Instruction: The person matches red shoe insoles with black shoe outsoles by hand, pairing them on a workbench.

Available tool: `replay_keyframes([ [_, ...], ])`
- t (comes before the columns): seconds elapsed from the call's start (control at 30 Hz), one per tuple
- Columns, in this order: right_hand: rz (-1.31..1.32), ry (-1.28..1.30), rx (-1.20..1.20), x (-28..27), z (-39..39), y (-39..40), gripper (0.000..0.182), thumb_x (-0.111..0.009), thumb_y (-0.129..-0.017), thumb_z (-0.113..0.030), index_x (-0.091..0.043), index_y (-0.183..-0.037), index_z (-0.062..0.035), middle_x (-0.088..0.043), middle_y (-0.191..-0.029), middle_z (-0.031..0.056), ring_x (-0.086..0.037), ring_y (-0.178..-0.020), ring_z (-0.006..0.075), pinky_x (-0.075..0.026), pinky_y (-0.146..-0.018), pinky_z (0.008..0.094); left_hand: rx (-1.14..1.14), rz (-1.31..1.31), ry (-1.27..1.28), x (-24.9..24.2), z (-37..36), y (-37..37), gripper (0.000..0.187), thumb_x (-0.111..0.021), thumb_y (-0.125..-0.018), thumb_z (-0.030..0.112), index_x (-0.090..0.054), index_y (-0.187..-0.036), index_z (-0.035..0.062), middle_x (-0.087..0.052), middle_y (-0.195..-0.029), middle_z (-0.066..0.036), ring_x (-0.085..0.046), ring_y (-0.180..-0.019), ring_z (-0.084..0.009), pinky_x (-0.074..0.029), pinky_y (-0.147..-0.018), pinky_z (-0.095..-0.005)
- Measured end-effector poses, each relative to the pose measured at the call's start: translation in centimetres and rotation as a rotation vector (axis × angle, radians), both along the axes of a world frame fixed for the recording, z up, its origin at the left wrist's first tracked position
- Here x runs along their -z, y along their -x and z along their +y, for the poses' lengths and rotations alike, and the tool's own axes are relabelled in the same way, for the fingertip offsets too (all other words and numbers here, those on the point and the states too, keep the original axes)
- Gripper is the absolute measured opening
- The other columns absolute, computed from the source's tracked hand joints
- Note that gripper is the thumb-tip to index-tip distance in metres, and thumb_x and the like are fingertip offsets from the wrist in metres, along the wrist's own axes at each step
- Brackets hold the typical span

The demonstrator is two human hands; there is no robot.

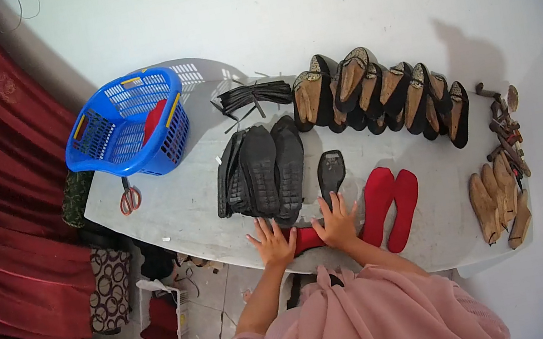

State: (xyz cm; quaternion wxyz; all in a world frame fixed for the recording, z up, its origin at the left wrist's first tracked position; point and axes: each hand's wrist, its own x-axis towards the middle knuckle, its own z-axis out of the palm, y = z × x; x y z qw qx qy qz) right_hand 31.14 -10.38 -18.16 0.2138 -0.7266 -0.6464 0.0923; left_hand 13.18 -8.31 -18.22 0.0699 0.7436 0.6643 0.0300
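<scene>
My left hand (274, 243) lies with its fingers spread at the front edge of the table, over the left end of a red piece (307, 238) with a dark edge. At the right end of that piece is my right hand (336, 223), its fingers also spread. Just beyond my hands are a stack of black soles (259, 171) and a single small black sole (331, 172). Two red insoles (392, 206) lie to the right of my right hand.
A blue basket (154, 162) with red material stands at the left, near scissors (129, 197). Black strips (255, 95) and a row of shoes (374, 90) line the back. Wooden lasts (485, 208) and tools (505, 128) lie at the right.
</scene>
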Motion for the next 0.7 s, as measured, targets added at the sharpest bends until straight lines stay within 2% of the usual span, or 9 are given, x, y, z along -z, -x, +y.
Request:
replay_keyframes([
  [0.13, 0.008, 0.068, -0.014, -0.4, 0.2, 0.0, 0.064, -0.052, -0.083, -0.045, -0.038, -0.137, -0.0137, -0.030, -0.142, 0.0211, -0.023, -0.135, 0.0382, -0.007, -0.100, 0.0707, -0.073, -0.059, -0.039, 1.1, 0.0, 0.3, 0.074, -0.041, -0.088, 0.052, -0.032, -0.139, -0.0008, -0.017, -0.148, -0.024, -0.008, -0.139, -0.0392, -0.004, -0.106, -0.0637],
  [0.33, 0.035, 0.042, -0.005, 0.4, -0.2, -0.2, 0.064, -0.050, -0.084, -0.044, -0.037, -0.137, -0.0115, -0.029, -0.143, 0.0204, -0.022, -0.136, 0.0379, -0.005, -0.101, 0.0702, -0.135, -0.175, -0.227, 2.1, -0.4, 0.4, 0.079, -0.046, -0.087, 0.048, -0.022, -0.140, -0.0059, -0.014, -0.149, -0.026, -0.009, -0.138, -0.0428, -0.005, -0.105, -0.0649],
  [0.43, 0.032, 0.026, 0.025, 0.4, -0.3, -0.2, 0.064, -0.050, -0.084, -0.044, -0.037, -0.137, -0.0102, -0.029, -0.143, 0.0208, -0.022, -0.135, 0.0382, -0.004, -0.101, 0.0698, -0.204, -0.182, -0.226, 2.2, -0.5, 0.7, 0.079, -0.044, -0.089, 0.045, -0.015, -0.143, -0.0036, -0.009, -0.150, -0.026, -0.005, -0.138, -0.0434, -0.004, -0.104, -0.0660],
  [0.53, -0.016, 0.018, 0.066, 1.0, -0.5, -1.0, 0.065, -0.053, -0.083, -0.043, -0.037, -0.136, -0.0098, -0.031, -0.140, 0.0222, -0.024, -0.133, 0.0398, -0.007, -0.100, 0.0702, -0.367, -0.178, -0.221, 1.8, -0.1, 1.2, 0.076, -0.043, -0.090, 0.043, -0.013, -0.144, -0.0016, -0.007, -0.150, -0.024, -0.004, -0.138, -0.0436, -0.004, -0.102, -0.0685],
  [0.7, -0.011, 0.023, 0.106, 1.3, -0.6, -1.2, 0.064, -0.054, -0.082, -0.043, -0.040, -0.134, -0.0097, -0.033, -0.138, 0.0219, -0.027, -0.132, 0.0405, -0.009, -0.099, 0.0708, -0.284, -0.127, -0.158, 1.8, -0.2, 2.1, 0.074, -0.045, -0.089, 0.044, -0.017, -0.145, 0.0049, -0.008, -0.150, -0.023, -0.004, -0.139, -0.0420, -0.004, -0.099, -0.0714],
])
